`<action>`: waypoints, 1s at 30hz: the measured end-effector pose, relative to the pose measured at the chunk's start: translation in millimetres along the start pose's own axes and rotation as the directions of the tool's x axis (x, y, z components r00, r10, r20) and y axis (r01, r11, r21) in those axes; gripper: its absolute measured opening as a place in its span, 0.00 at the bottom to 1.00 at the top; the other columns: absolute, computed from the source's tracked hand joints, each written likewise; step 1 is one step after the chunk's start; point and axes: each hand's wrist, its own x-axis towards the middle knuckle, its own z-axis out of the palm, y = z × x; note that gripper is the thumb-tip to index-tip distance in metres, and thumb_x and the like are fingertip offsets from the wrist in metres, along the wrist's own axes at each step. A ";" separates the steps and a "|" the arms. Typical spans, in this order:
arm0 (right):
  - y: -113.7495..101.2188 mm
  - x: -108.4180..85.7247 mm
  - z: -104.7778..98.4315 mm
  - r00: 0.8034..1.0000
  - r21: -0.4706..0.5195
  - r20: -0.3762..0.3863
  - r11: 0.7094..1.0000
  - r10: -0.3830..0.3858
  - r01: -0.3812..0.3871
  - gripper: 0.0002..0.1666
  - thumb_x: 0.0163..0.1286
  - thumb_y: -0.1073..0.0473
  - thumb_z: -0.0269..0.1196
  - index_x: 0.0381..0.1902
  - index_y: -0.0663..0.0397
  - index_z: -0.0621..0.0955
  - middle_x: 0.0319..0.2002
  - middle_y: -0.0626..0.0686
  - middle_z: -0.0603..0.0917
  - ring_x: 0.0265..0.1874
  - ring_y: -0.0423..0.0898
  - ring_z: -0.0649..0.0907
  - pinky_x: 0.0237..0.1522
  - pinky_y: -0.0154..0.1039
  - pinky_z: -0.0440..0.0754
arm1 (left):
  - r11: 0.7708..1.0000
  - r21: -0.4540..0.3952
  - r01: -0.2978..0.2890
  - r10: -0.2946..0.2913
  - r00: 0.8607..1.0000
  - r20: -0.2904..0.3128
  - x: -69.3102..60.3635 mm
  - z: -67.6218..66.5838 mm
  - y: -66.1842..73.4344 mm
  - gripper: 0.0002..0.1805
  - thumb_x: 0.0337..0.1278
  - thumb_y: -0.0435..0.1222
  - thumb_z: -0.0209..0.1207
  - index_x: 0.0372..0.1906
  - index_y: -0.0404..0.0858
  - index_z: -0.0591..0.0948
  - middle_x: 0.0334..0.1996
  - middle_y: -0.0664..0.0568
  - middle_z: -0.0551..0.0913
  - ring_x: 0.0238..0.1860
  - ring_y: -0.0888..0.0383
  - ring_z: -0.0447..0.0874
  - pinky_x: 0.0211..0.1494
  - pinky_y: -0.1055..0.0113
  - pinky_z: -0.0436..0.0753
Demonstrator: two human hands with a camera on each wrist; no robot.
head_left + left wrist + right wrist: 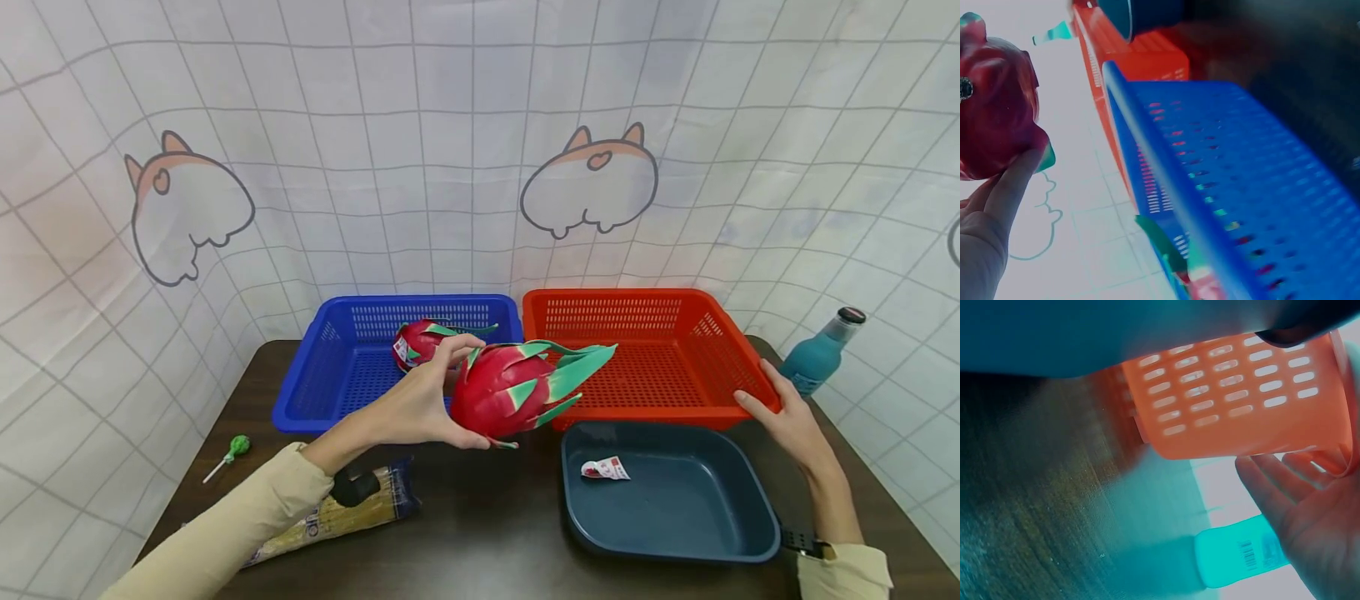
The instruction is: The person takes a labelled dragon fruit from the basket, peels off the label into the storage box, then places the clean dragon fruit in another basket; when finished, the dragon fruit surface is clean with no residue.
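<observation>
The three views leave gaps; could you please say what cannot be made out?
Head: red dragon fruit in the blue plastic basket, partly hidden by the left hand.
Head: long yellow plastic pack, partly covered by the cream sleeve.
Left wrist: held red dragon fruit, cut off by the left edge.
</observation>
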 end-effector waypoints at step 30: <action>6.0 -1.3 0.5 0.999 0.038 -0.035 0.999 -0.038 0.039 0.47 0.73 0.51 0.55 0.78 0.57 0.44 0.65 0.72 0.63 0.41 0.18 0.67 0.38 0.15 0.70 | 0.978 0.142 -0.150 0.105 0.952 0.287 217.7 39.3 -18.6 0.57 0.37 0.49 0.76 0.70 0.46 0.51 0.63 0.49 0.71 0.61 0.57 0.73 0.59 0.70 0.79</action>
